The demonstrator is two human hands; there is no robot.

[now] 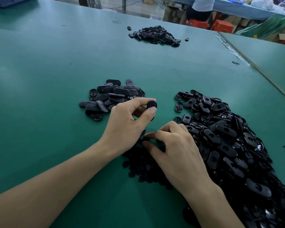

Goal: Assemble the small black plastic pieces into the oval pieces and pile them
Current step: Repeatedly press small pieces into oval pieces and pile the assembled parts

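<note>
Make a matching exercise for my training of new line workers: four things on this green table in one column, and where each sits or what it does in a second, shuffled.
Column 1
1. left hand
2. right hand
3. largest heap
4. far pile

Column 2
A. at the far side of the table
B. holds one oval piece
C. fingertips down at the small black pieces
D. along the near right of the table

Pairs: 1-B, 2-C, 3-D, 4-A
</note>
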